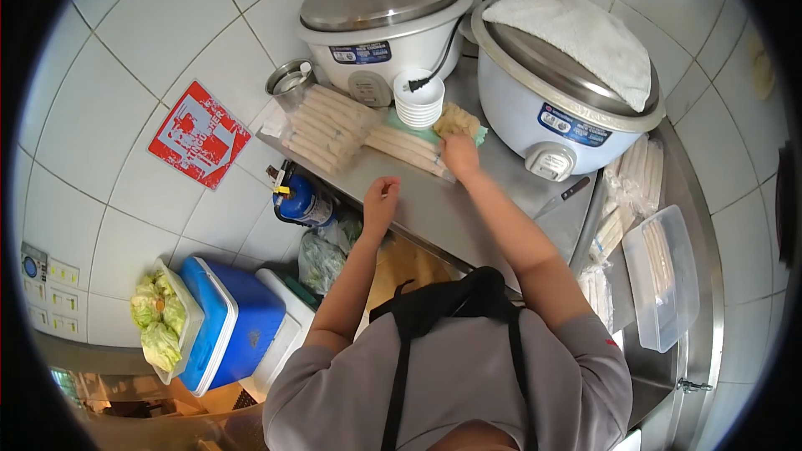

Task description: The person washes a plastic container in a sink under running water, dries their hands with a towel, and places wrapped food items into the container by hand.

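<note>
My right hand (459,157) is at the lower edge of a crumpled yellowish cloth (457,119), its fingers closed on it. Part of the grip is hidden by the hand itself. Just left of it lies a clear bag of long pale rolls or sticks (405,147), with a stack of white bowls (418,102) behind. My left hand (382,203) hovers by the counter's front edge, fingers curled in, with nothing visible in them. More bagged pale sticks (326,129) lie at the counter's left end.
Two large rice cookers (368,50) stand at the back; a white towel (576,38) covers the right one's lid. A knife (575,188) lies on the steel counter (518,217). A plastic box (660,280) sits far right. A blue cooler (238,326) and fire extinguisher (307,203) are below left.
</note>
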The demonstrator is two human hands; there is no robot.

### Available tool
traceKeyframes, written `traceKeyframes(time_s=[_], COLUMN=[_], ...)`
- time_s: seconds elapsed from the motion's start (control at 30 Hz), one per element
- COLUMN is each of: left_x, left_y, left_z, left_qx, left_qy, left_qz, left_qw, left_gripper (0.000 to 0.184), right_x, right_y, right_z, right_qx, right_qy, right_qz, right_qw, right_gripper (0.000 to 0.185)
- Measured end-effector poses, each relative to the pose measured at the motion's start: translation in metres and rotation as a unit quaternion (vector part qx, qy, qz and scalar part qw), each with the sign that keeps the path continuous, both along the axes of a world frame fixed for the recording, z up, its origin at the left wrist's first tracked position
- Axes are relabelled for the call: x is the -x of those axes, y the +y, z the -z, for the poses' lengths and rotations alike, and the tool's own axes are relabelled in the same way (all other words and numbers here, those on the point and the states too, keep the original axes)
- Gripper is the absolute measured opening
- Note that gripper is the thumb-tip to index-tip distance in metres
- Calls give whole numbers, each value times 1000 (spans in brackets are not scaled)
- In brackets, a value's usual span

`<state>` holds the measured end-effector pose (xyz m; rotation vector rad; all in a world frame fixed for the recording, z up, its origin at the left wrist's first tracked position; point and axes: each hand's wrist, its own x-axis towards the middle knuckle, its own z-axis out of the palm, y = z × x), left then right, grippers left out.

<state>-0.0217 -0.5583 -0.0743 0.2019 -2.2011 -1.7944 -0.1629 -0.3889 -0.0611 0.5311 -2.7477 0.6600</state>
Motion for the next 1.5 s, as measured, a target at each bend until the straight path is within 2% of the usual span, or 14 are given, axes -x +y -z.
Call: traceKeyframes(time_s=[0.07, 0.17, 0.27, 0.37, 0.47, 0.57, 0.67, 0.87, 1.0, 1.17, 1.27, 1.33, 1.47, 1.5], left_x=[17, 64, 98, 117, 114, 115, 117, 116, 103, 71, 39, 22, 4, 1], left_y=[-3, -20, -29, -38, -50, -57, -55, -54, -46, 23, 101, 158, 251, 269], left_z=[-18, -23, -31, -32, -55, -55, -54, -48, -51, -64, -95, -113, -143, -151], left_qx=[139, 375, 432, 457, 533, 524, 536, 480, 528, 481, 415, 382, 281, 240], left_qy=[13, 223, 258, 222, 127, 182, 160, 157, 162, 151, 54, 128, 282, 283], left_qz=[15, 64, 160, 247, 306, 326, 332, 316, 323, 456, 566, 585, 552, 555], left_qw=[990, 898, 849, 825, 779, 766, 760, 803, 768, 733, 711, 704, 732, 744], left_gripper=[18, 28, 39, 50, 58, 65, 65, 72, 68, 61, 59, 62, 62, 56], right_x=[4, 7, 3, -4, -11, -20, -28, -36, -52, -99, -142, -176, -246, -263], right_y=[-11, -15, -15, -12, -6, -12, -35, -55, -23, 91, 181, 240, 350, 375], right_z=[10, 7, 5, 8, 5, -13, -20, 0, -12, -35, -54, -84, -142, -152], right_qx=[-16, 11, 29, 52, 112, 105, -6, -123, -129, 9, 93, 102, 89, 64], right_qy=[41, -52, -56, 29, 15, -48, 0, 45, -68, -274, -312, -370, -292, -237], right_qz=[56, 37, 15, -32, -76, -51, -72, -47, -62, -100, -161, -165, -39, 10], right_qw=[997, 998, 998, 998, 991, 992, 997, 990, 987, 957, 932, 909, 951, 969], right_gripper=[18, 15, 10, 8, 14, 22, 36, 60, 60, 47, 48, 51, 50, 51])
